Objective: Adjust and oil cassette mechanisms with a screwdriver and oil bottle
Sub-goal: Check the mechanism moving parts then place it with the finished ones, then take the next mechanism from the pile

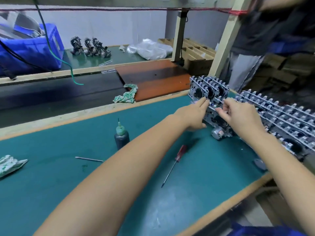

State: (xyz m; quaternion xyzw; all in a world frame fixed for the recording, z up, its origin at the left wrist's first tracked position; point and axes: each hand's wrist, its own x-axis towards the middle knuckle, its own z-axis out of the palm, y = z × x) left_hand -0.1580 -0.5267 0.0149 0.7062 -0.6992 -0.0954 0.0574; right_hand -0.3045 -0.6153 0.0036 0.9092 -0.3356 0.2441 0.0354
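Closest to us on the green mat (196, 193) lies the screwdriver (173, 165) with its red handle, untouched, and just beyond it to the left the dark oil bottle (121, 135) stands upright beside a thin metal rod (89, 159). Further out both our hands are on one cassette mechanism (215, 117) standing on edge: the left hand (194, 114) has fingers straight and together against its left side, thumb low, while the right hand (238, 114) pinches its upper edge with curled fingers. Beyond that, more mechanisms (208, 89) stand stacked, with a long row (281, 120) to the right and a crumpled rag (127, 94) at the mat's far edge.
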